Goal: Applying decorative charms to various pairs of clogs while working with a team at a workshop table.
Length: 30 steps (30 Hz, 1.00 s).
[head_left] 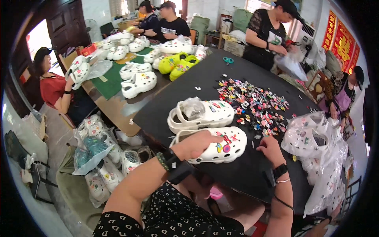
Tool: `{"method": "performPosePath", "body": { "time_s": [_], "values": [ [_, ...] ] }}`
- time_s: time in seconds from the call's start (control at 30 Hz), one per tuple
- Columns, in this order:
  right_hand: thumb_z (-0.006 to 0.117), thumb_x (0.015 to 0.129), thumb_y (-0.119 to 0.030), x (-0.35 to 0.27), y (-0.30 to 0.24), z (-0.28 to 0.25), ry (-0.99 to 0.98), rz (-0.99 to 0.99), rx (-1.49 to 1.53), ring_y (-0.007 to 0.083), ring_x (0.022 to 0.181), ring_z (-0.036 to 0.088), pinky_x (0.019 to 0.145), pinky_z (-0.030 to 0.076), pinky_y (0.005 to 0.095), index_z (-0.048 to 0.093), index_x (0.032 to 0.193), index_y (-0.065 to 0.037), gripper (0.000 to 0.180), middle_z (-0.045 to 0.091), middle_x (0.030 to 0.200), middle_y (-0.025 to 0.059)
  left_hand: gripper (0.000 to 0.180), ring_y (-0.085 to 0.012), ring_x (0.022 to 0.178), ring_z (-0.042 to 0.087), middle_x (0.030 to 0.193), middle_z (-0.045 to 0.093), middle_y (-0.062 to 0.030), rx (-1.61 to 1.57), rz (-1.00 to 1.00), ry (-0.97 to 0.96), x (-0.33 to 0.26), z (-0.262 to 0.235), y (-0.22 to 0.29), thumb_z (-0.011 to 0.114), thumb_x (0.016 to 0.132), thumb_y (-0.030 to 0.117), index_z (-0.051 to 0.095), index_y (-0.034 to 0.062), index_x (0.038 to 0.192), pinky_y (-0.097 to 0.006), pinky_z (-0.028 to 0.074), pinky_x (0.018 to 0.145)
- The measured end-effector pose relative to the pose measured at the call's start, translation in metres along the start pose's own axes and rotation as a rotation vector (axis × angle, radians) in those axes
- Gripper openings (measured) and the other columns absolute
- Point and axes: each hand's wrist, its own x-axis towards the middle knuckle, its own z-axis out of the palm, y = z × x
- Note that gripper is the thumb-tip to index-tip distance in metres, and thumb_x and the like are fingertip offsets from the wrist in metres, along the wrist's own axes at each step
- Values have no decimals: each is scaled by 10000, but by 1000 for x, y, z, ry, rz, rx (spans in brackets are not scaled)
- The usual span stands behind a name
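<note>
1. Head view: the left hand [197, 145] is clamped on the near white clog [237, 144] — charm-studded, on the black table [252, 69], beside the far clog [213, 114].
2. Right hand [270, 149], rightward, curls near loose charms [254, 102] — cannot tell whether it grips anything.

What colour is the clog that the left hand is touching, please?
The clog is white, with multicoloured charms on it, best seen in the head view.

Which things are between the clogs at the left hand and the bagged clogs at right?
The loose charms and the right hand, as the head view shows.
</note>
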Motion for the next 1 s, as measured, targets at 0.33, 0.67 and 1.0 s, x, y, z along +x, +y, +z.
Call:
{"method": "performPosePath", "body": {
  "time_s": [0.33, 0.67, 1.0],
  "values": [
    [725, 821, -11, -20, -106, -23, 225, -82, 413, 149, 833, 640, 695, 530, 261, 676, 973, -28, 161, 616, 1101, 93, 258, -195, 815, 710, 936, 730, -147, -1000, -709, -65, 11, -24, 47, 562, 958, 133, 661, -45, 1118, -313, 532, 698],
    [746, 778, -1, -31, -146, 2, 304, -41, 632, 211, 850, 671, 679, 548, 294, 693, 957, -42, 190, 662, 940, 99, 389, -252, 1011, 684, 1184, 653, -180, -1516, -719, -58, 3, -3, 29, 566, 951, 69, 491, -109, 1288, -384, 574, 893],
    [757, 757, -8, -24, -155, 23, 282, -114, 493, 241, 772, 663, 658, 540, 338, 714, 975, -77, 233, 659, 850, 101, 379, -258, 1059, 663, 1212, 639, -184, -1539, -641, -66, 2, 1, 23, 550, 954, 60, 498, -113, 1287, -395, 546, 940]
  ]
}}
